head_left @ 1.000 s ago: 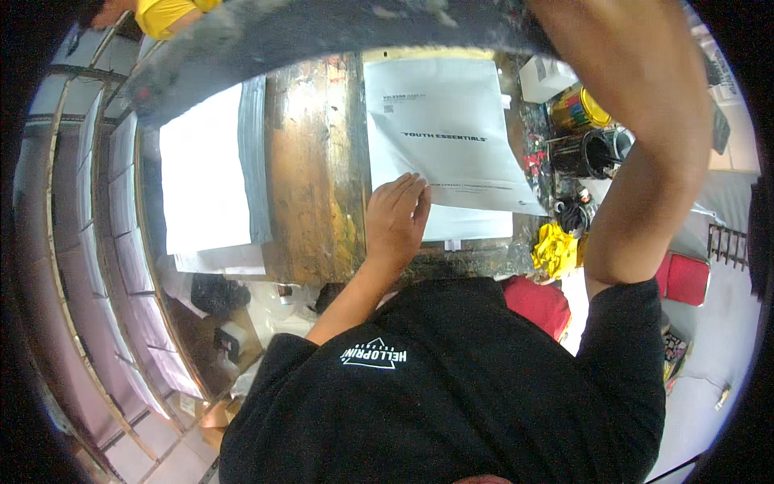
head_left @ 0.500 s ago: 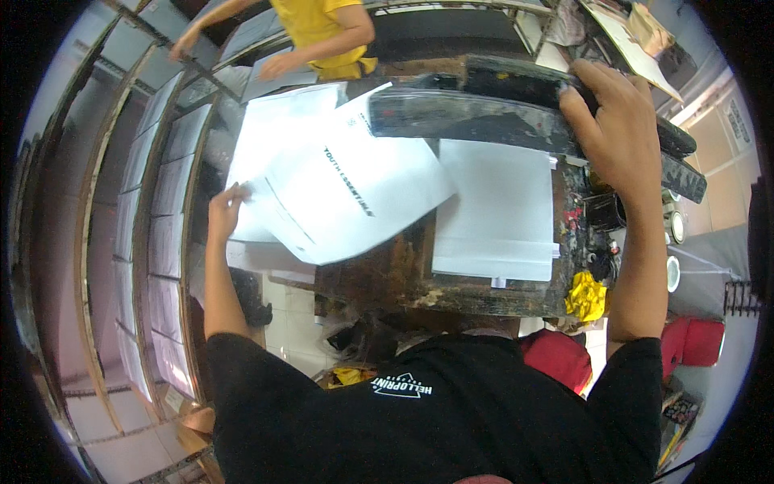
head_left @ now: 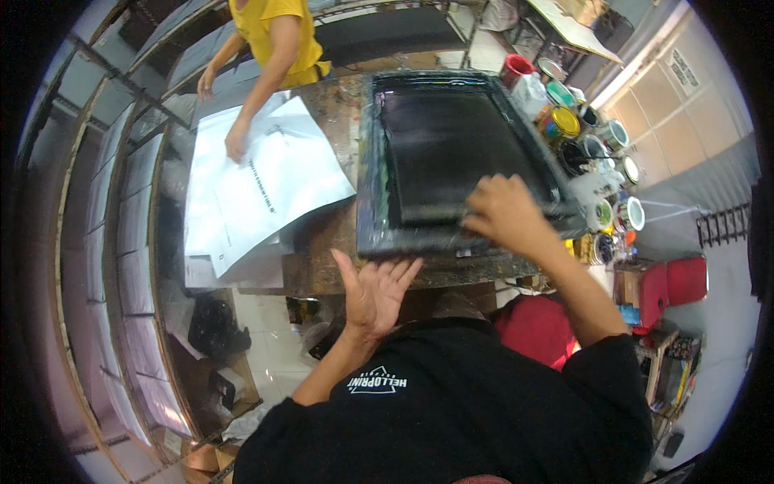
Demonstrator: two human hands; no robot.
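Observation:
A dark screen-printing frame [head_left: 372, 177] lies flat on the worktable, its black mesh [head_left: 451, 137] facing up. My right hand [head_left: 508, 214] is over the frame's near right part, fingers curled and slightly blurred; what they grip, if anything, is hidden. Palm up with fingers spread, my left hand [head_left: 375, 294] is at the frame's near edge; whether it touches is unclear. Left of the frame, a printed white sheet [head_left: 278, 189] with a lifted corner rests on other white sheets [head_left: 211, 153]. A co-worker's hand [head_left: 236, 139] is on the printed sheet.
The co-worker in a yellow shirt [head_left: 282, 32] stands at the table's far left. Paint tubs [head_left: 560, 123] and cans crowd the right side. Racks of pale panels [head_left: 141, 226] stand at left. Red chairs [head_left: 685, 278] are at lower right.
The tilted frame has come down flat, covering the white sheet beneath. My left hand has let go of the printed sheet and moved right. My right hand has moved nearer, off the raised edge.

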